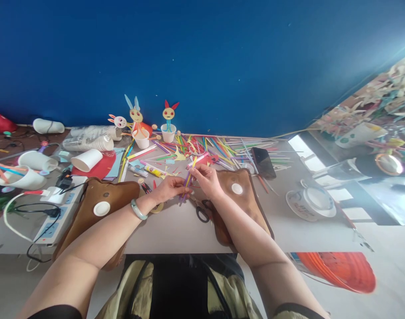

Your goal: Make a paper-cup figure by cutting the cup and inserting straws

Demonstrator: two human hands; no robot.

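My left hand [171, 188], with a pale bangle at the wrist, is closed in a pinch on the lower part of a small bundle of thin purple and yellow sticks [188, 180]. Fingers of my right hand [206, 178] pinch the same bundle near its upper end. The sticks stand tilted above the table; their exact material is too small to tell. Below my right hand lie black-handled scissors [202, 214]. A second pair of scissors [146, 188] and a roll of tape [157, 208] are partly hidden beside my left hand.
Brown cushion-like pads [105, 195] flank my hands, the other pad [245, 201] at right. Behind are scattered coloured sticks [222, 150] and rabbit figures in paper cups [168, 134]. A power strip [60, 215] is left; a phone [264, 162] and lidded bowl [310, 204] are right.
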